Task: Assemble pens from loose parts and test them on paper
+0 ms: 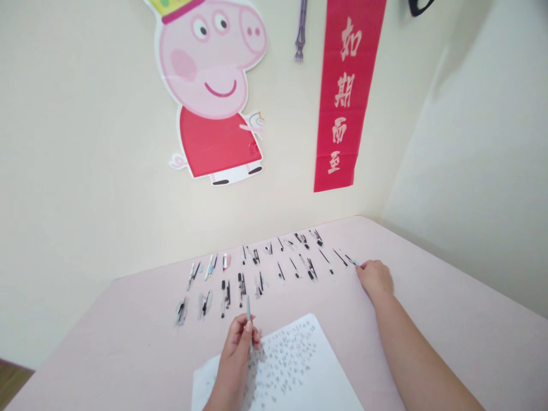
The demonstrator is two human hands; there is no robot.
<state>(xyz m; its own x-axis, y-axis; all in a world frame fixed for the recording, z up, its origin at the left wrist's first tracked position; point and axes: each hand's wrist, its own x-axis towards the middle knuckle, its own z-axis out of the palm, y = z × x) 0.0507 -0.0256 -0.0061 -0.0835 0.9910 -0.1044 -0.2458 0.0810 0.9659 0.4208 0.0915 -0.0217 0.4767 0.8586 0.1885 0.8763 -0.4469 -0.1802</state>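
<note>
My left hand point(240, 338) is closed around a slim pale green pen point(248, 308), which points up and away from me. The hand is over the left part of a white sheet point(327, 365) covered with small handwritten characters. Stretched out to the right, my right hand point(374, 275) has its fingertips together at the near end of a thin dark and bluish pen part point(350, 260). That piece lies at the right end of a row of pen parts. Beside it rests another thin dark piece point(340, 257). Whether the right fingers lift the piece or only touch it, I cannot tell.
Several pens and disassembled pen parts point(225, 294) lie in two rows across the pink tabletop point(128, 337). Behind stands a wall with a cartoon pig cutout point(218, 142), a red banner point(342, 120) and a hanging purple object point(301, 31). Another wall borders the right side.
</note>
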